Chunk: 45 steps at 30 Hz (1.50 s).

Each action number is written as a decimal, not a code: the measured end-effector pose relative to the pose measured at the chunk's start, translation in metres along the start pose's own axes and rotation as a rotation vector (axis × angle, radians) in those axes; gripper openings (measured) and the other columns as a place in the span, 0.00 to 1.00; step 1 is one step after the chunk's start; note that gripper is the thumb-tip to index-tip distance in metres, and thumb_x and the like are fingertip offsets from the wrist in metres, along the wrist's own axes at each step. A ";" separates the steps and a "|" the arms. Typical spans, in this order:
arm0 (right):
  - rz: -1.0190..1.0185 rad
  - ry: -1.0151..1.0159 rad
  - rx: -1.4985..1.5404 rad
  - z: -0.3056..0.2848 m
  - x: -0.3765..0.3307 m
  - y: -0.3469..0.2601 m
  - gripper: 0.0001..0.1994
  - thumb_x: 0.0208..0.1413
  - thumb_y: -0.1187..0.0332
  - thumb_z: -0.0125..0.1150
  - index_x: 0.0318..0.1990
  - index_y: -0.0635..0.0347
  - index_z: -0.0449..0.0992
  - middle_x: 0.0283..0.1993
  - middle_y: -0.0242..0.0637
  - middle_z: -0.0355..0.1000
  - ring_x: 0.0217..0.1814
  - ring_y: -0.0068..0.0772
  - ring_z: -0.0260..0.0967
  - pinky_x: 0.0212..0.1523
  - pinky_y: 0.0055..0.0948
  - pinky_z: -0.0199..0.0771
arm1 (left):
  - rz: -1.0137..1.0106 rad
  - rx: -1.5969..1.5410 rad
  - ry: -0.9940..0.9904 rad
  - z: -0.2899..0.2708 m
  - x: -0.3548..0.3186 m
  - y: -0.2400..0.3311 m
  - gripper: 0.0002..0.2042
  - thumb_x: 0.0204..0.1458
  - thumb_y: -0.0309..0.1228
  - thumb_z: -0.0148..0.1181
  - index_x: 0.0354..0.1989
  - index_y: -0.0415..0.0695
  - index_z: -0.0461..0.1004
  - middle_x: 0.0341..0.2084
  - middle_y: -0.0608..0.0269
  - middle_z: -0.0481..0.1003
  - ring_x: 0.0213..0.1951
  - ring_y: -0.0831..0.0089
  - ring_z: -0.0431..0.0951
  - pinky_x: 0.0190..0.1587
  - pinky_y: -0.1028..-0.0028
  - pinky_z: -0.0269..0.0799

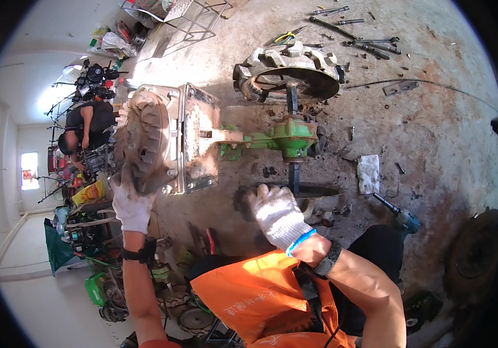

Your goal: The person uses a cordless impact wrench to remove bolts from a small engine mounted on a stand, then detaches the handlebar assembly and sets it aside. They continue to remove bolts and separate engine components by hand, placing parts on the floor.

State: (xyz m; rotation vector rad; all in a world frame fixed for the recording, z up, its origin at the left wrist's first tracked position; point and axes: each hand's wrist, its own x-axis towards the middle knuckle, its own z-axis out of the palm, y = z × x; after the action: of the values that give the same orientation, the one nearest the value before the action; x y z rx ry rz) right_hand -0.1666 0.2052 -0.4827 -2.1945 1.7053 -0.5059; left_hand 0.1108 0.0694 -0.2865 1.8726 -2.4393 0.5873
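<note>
A tiller-like machine lies across the floor in front of me. Its dusty engine (150,136) has a ribbed round cover and a boxy frame (200,145). A green gearbox (294,139) joins it on the right, with a dark axle through it. At the axle's far end stands a lugged wheel (295,72); a near wheel (324,194) is partly hidden by my right hand. White gloves cover both hands. My left hand (130,203) grips the lower edge of the engine cover, its fingertips partly hidden. My right hand (275,211) curls over the near wheel's left side.
Wrenches and bars (371,45) lie at the far right, with yellow-handled pliers (285,39) beside the far wheel. A power wrench (400,214) and a white cloth (369,174) lie to the right. Another person (89,124) bends over machinery at the left.
</note>
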 end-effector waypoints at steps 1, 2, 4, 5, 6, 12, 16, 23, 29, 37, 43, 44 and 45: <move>0.011 0.034 0.000 0.000 0.000 0.001 0.10 0.58 0.66 0.64 0.46 0.51 0.80 0.41 0.38 0.74 0.38 0.41 0.78 0.35 0.43 0.75 | 0.079 0.011 0.038 0.000 0.002 -0.003 0.55 0.37 0.39 0.86 0.78 0.51 0.62 0.60 0.41 0.68 0.55 0.39 0.78 0.56 0.52 0.81; 0.013 0.043 -0.002 0.000 -0.001 0.000 0.09 0.58 0.66 0.64 0.46 0.51 0.80 0.40 0.38 0.74 0.37 0.41 0.78 0.35 0.44 0.75 | 0.103 0.018 0.053 0.000 0.003 -0.006 0.55 0.36 0.40 0.86 0.78 0.51 0.62 0.60 0.41 0.68 0.56 0.39 0.79 0.57 0.53 0.81; 0.026 0.055 -0.015 0.001 0.000 0.000 0.08 0.58 0.66 0.64 0.44 0.51 0.81 0.40 0.38 0.74 0.37 0.42 0.77 0.35 0.44 0.75 | 0.082 0.032 0.032 0.000 0.005 -0.008 0.55 0.36 0.40 0.86 0.77 0.50 0.62 0.62 0.41 0.67 0.56 0.39 0.79 0.57 0.54 0.81; 0.034 0.052 -0.024 0.001 0.000 -0.001 0.08 0.58 0.66 0.64 0.44 0.51 0.81 0.40 0.38 0.74 0.37 0.42 0.77 0.34 0.44 0.75 | 0.033 0.039 -0.010 0.000 0.004 -0.007 0.55 0.36 0.41 0.86 0.77 0.50 0.62 0.64 0.40 0.66 0.56 0.39 0.79 0.58 0.55 0.82; 0.034 0.015 -0.034 0.001 0.001 -0.002 0.08 0.58 0.66 0.64 0.44 0.51 0.81 0.39 0.38 0.73 0.37 0.43 0.77 0.34 0.44 0.75 | -0.057 0.053 -0.081 -0.001 0.004 -0.005 0.54 0.37 0.42 0.85 0.77 0.49 0.62 0.65 0.40 0.65 0.57 0.38 0.79 0.58 0.56 0.82; 0.051 0.019 -0.006 0.001 0.003 -0.005 0.08 0.60 0.66 0.63 0.45 0.53 0.81 0.40 0.40 0.74 0.38 0.44 0.77 0.34 0.45 0.75 | 0.018 0.339 -0.126 -0.006 0.001 0.008 0.57 0.39 0.39 0.84 0.79 0.44 0.55 0.70 0.37 0.61 0.60 0.37 0.77 0.62 0.54 0.78; 0.026 0.003 0.009 0.001 0.002 -0.003 0.10 0.59 0.66 0.63 0.47 0.53 0.81 0.41 0.40 0.75 0.39 0.44 0.77 0.35 0.46 0.74 | -0.007 0.286 -0.122 -0.004 0.007 0.000 0.59 0.37 0.36 0.86 0.80 0.46 0.53 0.70 0.35 0.61 0.60 0.37 0.77 0.61 0.54 0.78; 0.043 0.097 0.072 0.003 0.001 -0.001 0.10 0.58 0.67 0.63 0.46 0.54 0.81 0.41 0.39 0.75 0.38 0.43 0.77 0.35 0.46 0.74 | 0.010 0.195 -0.086 -0.003 0.013 -0.012 0.59 0.34 0.36 0.87 0.78 0.44 0.55 0.68 0.34 0.64 0.64 0.39 0.74 0.64 0.54 0.77; 0.030 0.073 0.071 0.005 0.002 -0.002 0.11 0.57 0.67 0.62 0.47 0.57 0.80 0.40 0.40 0.75 0.38 0.43 0.76 0.35 0.47 0.73 | -0.092 0.162 -0.126 0.001 0.013 -0.008 0.58 0.34 0.39 0.87 0.77 0.46 0.56 0.69 0.34 0.64 0.66 0.37 0.73 0.66 0.53 0.76; 0.019 0.039 0.126 -0.001 0.001 0.002 0.13 0.60 0.67 0.60 0.50 0.58 0.80 0.42 0.43 0.75 0.42 0.46 0.78 0.39 0.47 0.74 | -0.298 0.129 -0.167 -0.049 0.002 0.049 0.55 0.41 0.39 0.85 0.79 0.51 0.57 0.72 0.33 0.63 0.69 0.39 0.72 0.70 0.53 0.74; -0.061 -0.019 0.029 -0.010 0.000 0.009 0.14 0.59 0.66 0.64 0.51 0.58 0.78 0.42 0.42 0.76 0.39 0.43 0.79 0.35 0.44 0.75 | -0.517 -1.998 0.486 -0.059 -0.058 0.120 0.23 0.70 0.46 0.62 0.62 0.40 0.73 0.29 0.67 0.69 0.17 0.82 0.53 0.17 0.76 0.50; -0.083 -0.052 -0.011 -0.013 -0.001 0.010 0.19 0.56 0.62 0.67 0.53 0.58 0.77 0.42 0.41 0.75 0.39 0.41 0.78 0.36 0.44 0.75 | -0.277 -2.435 0.331 -0.053 -0.063 0.125 0.21 0.73 0.52 0.57 0.46 0.42 0.74 0.23 0.68 0.64 0.16 0.80 0.52 0.17 0.74 0.47; -0.090 -0.023 0.010 -0.015 -0.001 0.011 0.17 0.57 0.64 0.66 0.53 0.58 0.78 0.42 0.41 0.75 0.40 0.41 0.78 0.36 0.44 0.75 | -0.021 -2.736 -0.006 -0.042 -0.064 0.126 0.18 0.75 0.47 0.54 0.39 0.45 0.69 0.23 0.68 0.60 0.15 0.80 0.51 0.15 0.74 0.45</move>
State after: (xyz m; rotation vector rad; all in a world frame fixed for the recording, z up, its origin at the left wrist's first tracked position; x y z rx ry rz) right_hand -0.1830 0.2027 -0.4745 -2.2695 1.5946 -0.5076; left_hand 0.0017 0.1682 -0.2983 0.2832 -0.7833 -1.6941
